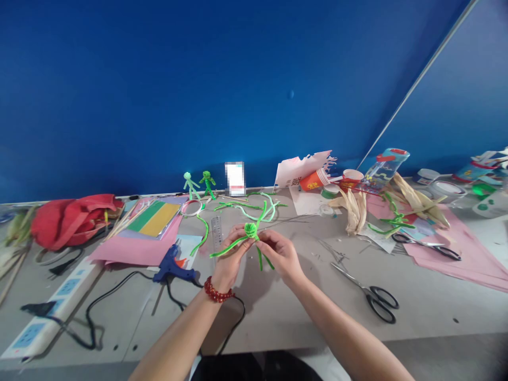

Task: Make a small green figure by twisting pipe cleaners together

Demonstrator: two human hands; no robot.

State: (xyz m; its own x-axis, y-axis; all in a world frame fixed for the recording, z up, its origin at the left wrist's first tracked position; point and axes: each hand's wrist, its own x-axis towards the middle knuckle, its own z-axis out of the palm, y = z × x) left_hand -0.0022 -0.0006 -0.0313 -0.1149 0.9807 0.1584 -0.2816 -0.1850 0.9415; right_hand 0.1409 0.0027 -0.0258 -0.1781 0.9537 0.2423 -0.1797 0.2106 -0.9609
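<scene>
Between my two hands is a bright green pipe cleaner figure (pixel 251 230) with a round coiled head and several loose strands. My left hand (pixel 232 253), with a red bead bracelet (pixel 217 291) at the wrist, pinches it from the left. My right hand (pixel 281 254) pinches it from the right, just below the coiled head. One strand sticks out to the left, one points up, and others hang below. The fingertips partly hide where the strands meet. Beyond the hands, loose green pipe cleaners (pixel 273 209) lie on the table.
Two finished-looking pipe cleaner figures (pixel 207 184) stand by the blue wall, near a phone (pixel 235 179). A blue glue gun (pixel 172 267) and its cord lie left, by a power strip (pixel 55 307). Scissors (pixel 371 293) lie right. A clear ruler (pixel 216 233) sits behind my left hand.
</scene>
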